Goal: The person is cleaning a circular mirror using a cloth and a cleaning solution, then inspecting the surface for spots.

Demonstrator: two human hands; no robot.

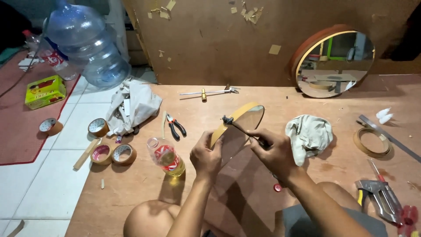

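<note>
A floor workshop: plywood sheet (131, 184), pliers (176, 126), tape rolls (112, 153), framed mirror (334, 61).

Pliers (176, 127) lie near tape rolls (112, 154), a crumpled rag (309, 136) (beige), and a water jug (87, 41).

Mirror (239, 131) showing glossy glass, matt tan rim. Floor board (131, 184) looking raw matt plywood. Rag (309, 136) lying crumpled cloth. Bottle (166, 158) gleaming clear plastic. Pliers (175, 127) showing dull metal.

The small round mirror with a yellow rim (239, 127) stands at the middle of the brown plywood board (307, 184). The crumpled white cloth (309, 136) lies at three o'clock from it, the black-handled pliers (176, 127) at nine o'clock, the big round wood-framed mirror (334, 61) at one o'clock.
</note>
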